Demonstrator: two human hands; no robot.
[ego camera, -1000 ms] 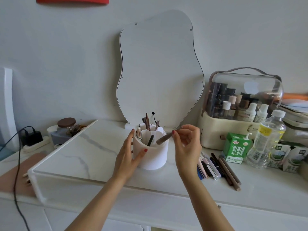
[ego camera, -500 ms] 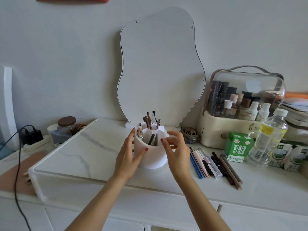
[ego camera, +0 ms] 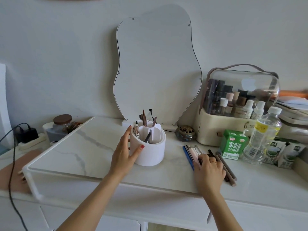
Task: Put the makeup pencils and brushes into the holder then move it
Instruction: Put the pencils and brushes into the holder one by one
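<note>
A white round holder [ego camera: 150, 153] with inner dividers stands mid-table, with several brown pencils and brushes [ego camera: 144, 120] sticking up from it. My left hand [ego camera: 124, 151] cups its left side, thumb on the front wall. To the right, a row of loose pencils and pens [ego camera: 191, 151] lies on the marble top. My right hand [ego camera: 209, 169] rests on that row, fingertips down on the middle pieces; whether a pencil is pinched between them is hidden.
A wavy mirror [ego camera: 156, 64] leans on the wall behind the holder. At the right stand a brass pot [ego camera: 185, 133], a clear-lidded cosmetics case [ego camera: 240, 104], a green carton [ego camera: 233, 145] and a water bottle [ego camera: 263, 135]. A jar [ego camera: 62, 122] and charger cable [ego camera: 11, 164] sit left.
My right hand dropped the brown pencil into the holder, then swung right and down onto the loose row. My left hand has stayed on the holder.
</note>
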